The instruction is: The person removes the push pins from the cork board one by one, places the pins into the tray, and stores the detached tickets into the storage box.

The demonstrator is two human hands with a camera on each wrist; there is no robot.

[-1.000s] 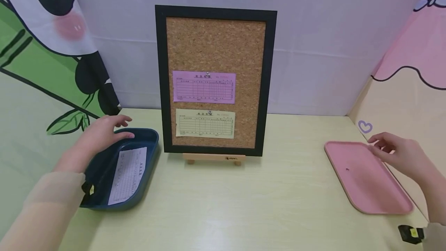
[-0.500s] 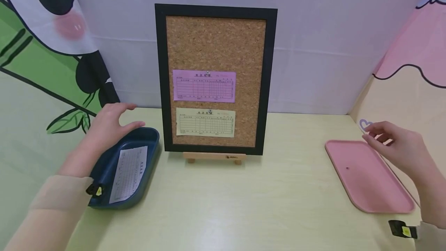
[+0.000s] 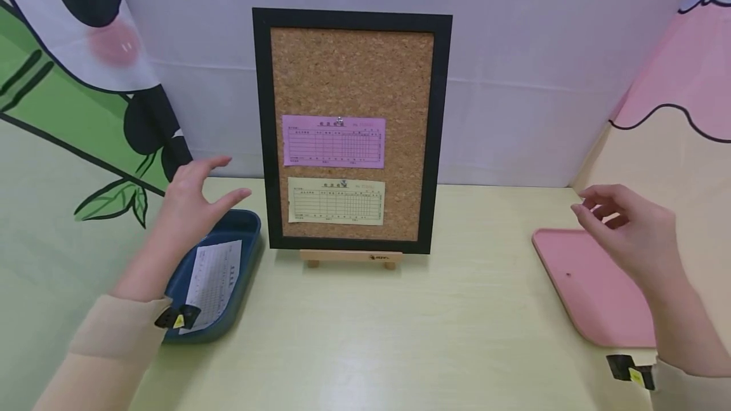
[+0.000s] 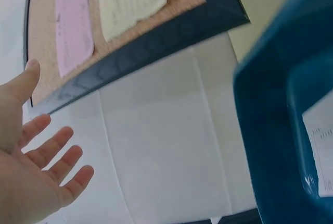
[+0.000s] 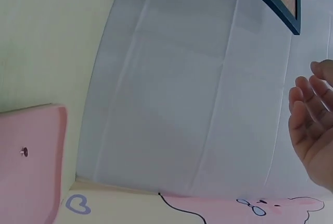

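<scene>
My left hand [image 3: 191, 205] hovers over the back of a dark blue bin [image 3: 245, 284], thumb spread from the fingers, nothing in it. Inside the bin lies a white printed form [image 3: 214, 281]. My right hand [image 3: 628, 227], its fingers loosely curled and the thumb near the index finger, is above the far end of a pink tray [image 3: 605, 303]. No object shows in that hand; in the right wrist view its fingers [image 5: 307, 99] are bent. A small pushpin [image 5: 24, 152] lies on the tray. Between the hands stands a black-framed corkboard [image 3: 351, 75].
A purple form [image 3: 334, 151] and a pale yellow form [image 3: 337, 208] are pinned to the corkboard, one above the other. A small wooden easel [image 3: 351, 256] supports the board on the light table [image 3: 400, 335]. A pale cloth [image 3: 514, 81] hangs behind.
Both hands have risen and moved inward from the bin and tray. My left hand's thumb and fingers have spread wider. The bin, tray and board have stayed put.
</scene>
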